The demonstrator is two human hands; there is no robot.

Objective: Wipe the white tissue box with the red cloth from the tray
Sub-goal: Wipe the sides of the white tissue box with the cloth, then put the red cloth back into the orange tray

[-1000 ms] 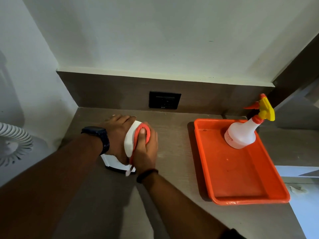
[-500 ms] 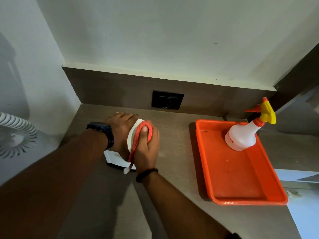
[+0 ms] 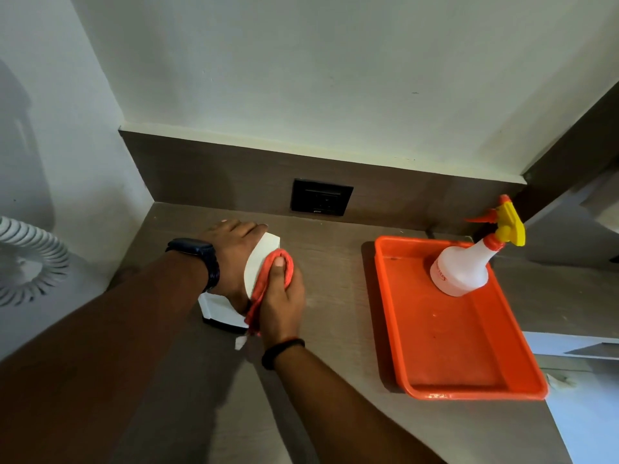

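Left grip (image 3: 234, 259) holds the white tissue box (image 3: 259, 262) on the surface (image 3: 335, 313); right grip (image 3: 281, 303) presses the red cloth (image 3: 268, 279) against it.

We see a white box (image 3: 259, 262) w/ a darker base edge, and a red cloth (image 3: 268, 279) against it. Right of the box: an orange tray (image 3: 469, 393) holding a white bottle (image 3: 459, 269) w/ red lettering, an orange collar and nozzle, and a yellow trigger. Left of the box: a black watch (image 3: 197, 254). The counter (image 3: 335, 262) is grey-brown woodgrain, the socket (image 3: 321, 196) black, the wall (image 3: 301, 68) off-white.
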